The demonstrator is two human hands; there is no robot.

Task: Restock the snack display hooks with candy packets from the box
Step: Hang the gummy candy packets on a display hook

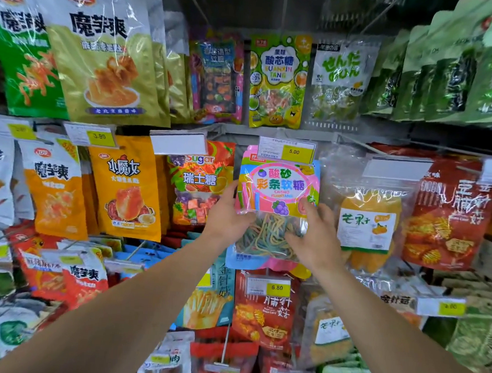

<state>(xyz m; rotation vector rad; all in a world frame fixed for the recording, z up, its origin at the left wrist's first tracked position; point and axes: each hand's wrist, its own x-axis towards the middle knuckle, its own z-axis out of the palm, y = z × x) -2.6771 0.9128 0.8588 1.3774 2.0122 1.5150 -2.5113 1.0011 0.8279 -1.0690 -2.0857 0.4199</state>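
Between the two hands, at the middle of the display rack, hangs a pink candy packet (277, 206), its top tucked just under a yellow price tag (286, 153) that reads 5.00. The left hand (227, 214) holds the packet's left edge, thumb on the front and fingers curled behind it, so that grip is clamped on the packet. The right hand (313, 231) lies over the lower right part, fingers spread and bent onto the clear window where coloured candy strips show; its grip is closed lightly on the packet as well. The packet's label carries large Chinese characters, the words CAITIAO RUANTANG beneath them, and a drawing of grapes. Just to its left hangs an orange sweet bag (200, 183) printed with "Sugar". Just to its right hangs a clear bag of dried mango (367, 224) with a white label. Above, a green and yellow packet (277, 80) reads SUANXIN TANG. A lower tag (268, 287) reads 6.80. Both forearms reach up from the bottom edge, bare and nearly straight, converging on the packet.
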